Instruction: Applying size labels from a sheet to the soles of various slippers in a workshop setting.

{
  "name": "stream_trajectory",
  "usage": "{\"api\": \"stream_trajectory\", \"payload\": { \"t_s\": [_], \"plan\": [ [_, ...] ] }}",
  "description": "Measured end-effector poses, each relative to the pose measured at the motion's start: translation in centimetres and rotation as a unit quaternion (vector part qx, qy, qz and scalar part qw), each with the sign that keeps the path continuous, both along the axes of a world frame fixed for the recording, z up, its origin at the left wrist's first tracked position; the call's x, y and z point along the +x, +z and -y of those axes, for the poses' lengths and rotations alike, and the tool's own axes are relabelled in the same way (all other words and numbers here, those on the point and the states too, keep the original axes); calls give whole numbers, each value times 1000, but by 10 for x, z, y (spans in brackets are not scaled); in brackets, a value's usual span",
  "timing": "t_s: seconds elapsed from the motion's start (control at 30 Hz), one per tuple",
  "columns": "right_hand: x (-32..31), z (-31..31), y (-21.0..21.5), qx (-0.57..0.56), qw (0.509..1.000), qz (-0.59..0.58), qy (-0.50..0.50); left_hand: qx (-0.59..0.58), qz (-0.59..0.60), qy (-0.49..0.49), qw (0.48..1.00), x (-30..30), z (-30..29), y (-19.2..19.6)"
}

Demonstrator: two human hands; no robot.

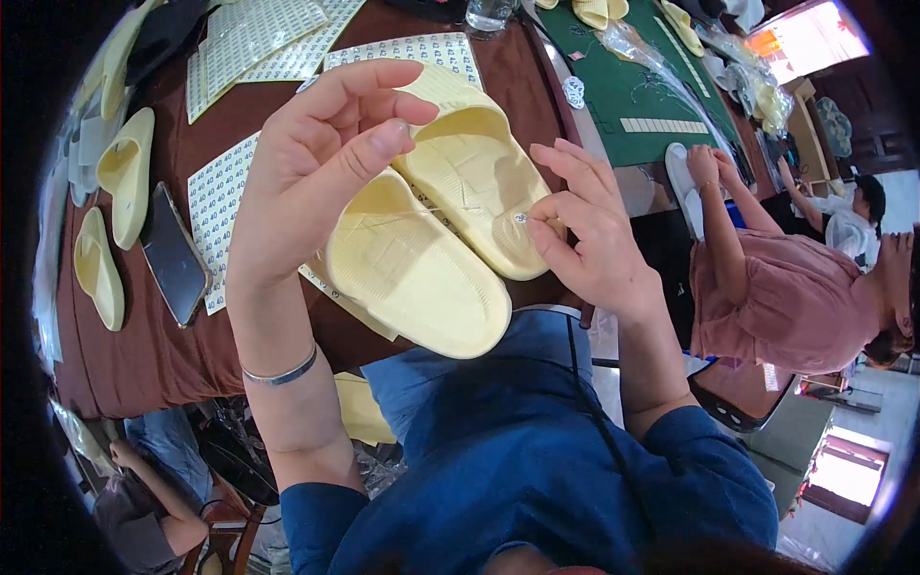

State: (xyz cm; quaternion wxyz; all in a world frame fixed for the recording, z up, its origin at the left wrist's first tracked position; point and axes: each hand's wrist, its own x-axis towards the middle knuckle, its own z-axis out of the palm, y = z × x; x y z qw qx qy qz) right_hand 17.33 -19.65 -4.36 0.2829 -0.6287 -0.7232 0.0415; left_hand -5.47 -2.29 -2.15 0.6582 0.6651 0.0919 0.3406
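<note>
A pair of pale yellow slippers lies side by side, heels toward me: the left slipper (422,278) is nearer and the right slipper (470,158) farther. A thin clear strand (398,215) runs across both. My left hand (321,168) hovers over the left slipper's strap, fingers loosely curled and apart, with nothing visible in them. At the right slipper's heel, my right hand (589,230) has thumb and index finger drawn together at a small round white sticker (520,218). Whether the sticker is stuck down or between the fingertips is hard to see.
Sheets of round stickers (225,206) lie on the brown-covered table (287,369). A dark phone (175,254) and more yellow slippers (126,177) are at left. On the right stands a green-topped table (632,86); a person in pink (776,287) works beside it.
</note>
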Motion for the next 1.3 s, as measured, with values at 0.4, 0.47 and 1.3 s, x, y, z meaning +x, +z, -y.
{"api": "stream_trajectory", "payload": {
  "t_s": [0.4,0.47,1.3],
  "plan": [
    [-7,-1,8,-14,995,91,-45,-6,-2,-1,1000,0,1,1],
    [-9,-2,9,-15,994,99,-53,-2,-2,3,1000,0,1,1],
    [11,13,8,82,990,98,-53,517,-432,168,720,10,31,23]
  ]
}}
